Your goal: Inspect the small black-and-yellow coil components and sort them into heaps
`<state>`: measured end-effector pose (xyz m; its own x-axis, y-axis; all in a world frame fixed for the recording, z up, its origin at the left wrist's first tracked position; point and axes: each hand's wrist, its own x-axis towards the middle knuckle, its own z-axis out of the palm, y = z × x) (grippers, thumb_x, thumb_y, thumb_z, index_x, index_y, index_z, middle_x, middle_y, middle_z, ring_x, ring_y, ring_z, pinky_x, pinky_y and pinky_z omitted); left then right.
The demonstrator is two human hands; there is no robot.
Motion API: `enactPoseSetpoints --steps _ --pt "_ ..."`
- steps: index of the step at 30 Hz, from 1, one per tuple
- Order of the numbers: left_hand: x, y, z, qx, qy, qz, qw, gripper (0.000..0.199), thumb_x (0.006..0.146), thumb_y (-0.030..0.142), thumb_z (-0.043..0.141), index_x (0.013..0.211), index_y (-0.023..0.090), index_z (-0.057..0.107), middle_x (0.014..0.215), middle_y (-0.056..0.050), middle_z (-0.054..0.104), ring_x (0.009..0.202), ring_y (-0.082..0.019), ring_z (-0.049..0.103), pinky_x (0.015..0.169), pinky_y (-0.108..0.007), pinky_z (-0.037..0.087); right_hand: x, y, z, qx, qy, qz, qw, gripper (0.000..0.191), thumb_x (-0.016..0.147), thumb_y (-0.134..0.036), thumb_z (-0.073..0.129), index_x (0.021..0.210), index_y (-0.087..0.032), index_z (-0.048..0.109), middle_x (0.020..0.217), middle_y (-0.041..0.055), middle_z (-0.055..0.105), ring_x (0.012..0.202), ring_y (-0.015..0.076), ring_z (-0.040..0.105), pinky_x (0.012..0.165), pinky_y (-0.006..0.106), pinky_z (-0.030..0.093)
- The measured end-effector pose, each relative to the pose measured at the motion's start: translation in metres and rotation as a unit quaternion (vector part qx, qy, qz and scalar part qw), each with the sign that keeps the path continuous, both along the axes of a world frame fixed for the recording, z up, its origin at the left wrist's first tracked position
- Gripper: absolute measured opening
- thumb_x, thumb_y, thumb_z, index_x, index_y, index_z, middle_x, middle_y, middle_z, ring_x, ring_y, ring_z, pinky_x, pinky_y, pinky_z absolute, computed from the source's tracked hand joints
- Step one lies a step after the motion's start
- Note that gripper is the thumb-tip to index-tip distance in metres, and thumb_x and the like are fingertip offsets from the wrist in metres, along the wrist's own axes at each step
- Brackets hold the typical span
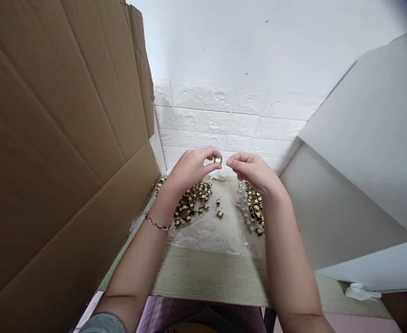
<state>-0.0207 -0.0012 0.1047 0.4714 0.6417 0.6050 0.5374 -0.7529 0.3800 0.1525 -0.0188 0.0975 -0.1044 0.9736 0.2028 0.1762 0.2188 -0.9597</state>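
Head view, looking down over both forearms at a work surface. Left hand (189, 169) pinches a miniature transformer (218, 161), with yellow-taped windings and a dark core, between the thumb and fingertips (217, 154), which are clamped on its sides. The part is held in the air above the far end of the table. Right hand (254, 171) is raised just beside it, and its empty fingers (233, 158) are curled inward; whether their tips touch one another cannot be told, and they do not appear to touch the part.

Below the hands, a left pile of matching transformers (193, 203) and a right pile of matching transformers (254, 206) lie well apart on a clear plastic sheet (206, 229). Two loose transformers (219, 208) lie between the piles. Beside the right pile is a strip of clear plastic pieces (243, 206).

Other features: chain bracelet (158, 224) on the left wrist; crumpled white tissue (218, 175) beyond the sheet; pale wood-grain table (206, 273); large cardboard sheet (58, 138) at left; white brick-pattern wall panel (224, 120) ahead; white panels (359, 138) at right.
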Motion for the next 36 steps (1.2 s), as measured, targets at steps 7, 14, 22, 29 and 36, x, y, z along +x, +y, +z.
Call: enactPoseSetpoints --steps 7,14,22,29,36 --pt "0.0 0.0 0.0 -0.005 -0.002 -0.004 1.0 0.014 0.074 0.027 0.056 0.087 0.021 0.059 0.088 0.003 0.064 0.085 -0.013 0.057 0.073 -0.024 0.039 0.0 0.001 -0.002 -0.015 0.023 0.033 0.999 0.025 0.063 -0.038 0.065 0.068 -0.015 0.057 0.048 -0.0071 0.035 0.041 0.0026 0.029 0.039 0.019 0.021" --pt "0.0 -0.002 0.001 -0.002 -0.008 0.002 1.0 0.015 0.074 0.025 0.055 0.087 0.021 0.059 0.089 0.003 0.064 0.084 -0.013 0.057 0.072 -0.023 0.039 0.001 0.003 -0.003 -0.008 0.003 0.019 1.0 0.027 0.062 -0.04 0.065 0.069 -0.014 0.059 0.05 -0.0058 0.038 0.043 0.004 0.031 0.042 0.02 0.023" --pt "-0.002 0.001 0.0 -0.01 -0.015 0.018 1.0 0.016 0.073 0.025 0.056 0.088 0.021 0.059 0.09 0.001 0.063 0.086 -0.014 0.056 0.076 -0.025 0.04 0.01 -0.006 0.002 0.055 -0.118 -0.053 0.99 0.027 0.066 -0.039 0.06 0.078 -0.016 0.056 0.053 -0.0055 0.038 0.046 0.0053 0.031 0.043 0.02 0.023" --pt "-0.004 0.002 -0.001 -0.016 -0.003 0.006 1.0 0.014 0.074 0.026 0.055 0.087 0.022 0.058 0.088 0.003 0.062 0.084 -0.014 0.055 0.074 -0.025 0.04 0.006 -0.022 0.012 0.165 -0.239 -0.057 0.955 0.018 0.073 -0.029 0.052 0.086 -0.02 0.061 0.054 -0.0051 0.038 0.051 0.0067 0.033 0.05 0.021 0.027" --pt "-0.003 0.004 -0.003 -0.025 0.015 0.0 1.0 0.015 0.075 0.028 0.053 0.087 0.022 0.058 0.086 0.001 0.062 0.085 -0.015 0.055 0.075 -0.026 0.04 -0.002 -0.019 0.008 0.202 -0.3 -0.087 0.928 0.023 0.075 -0.025 0.046 0.085 -0.021 0.067 0.053 -0.0024 0.047 0.051 0.009 0.037 0.055 0.024 0.029"
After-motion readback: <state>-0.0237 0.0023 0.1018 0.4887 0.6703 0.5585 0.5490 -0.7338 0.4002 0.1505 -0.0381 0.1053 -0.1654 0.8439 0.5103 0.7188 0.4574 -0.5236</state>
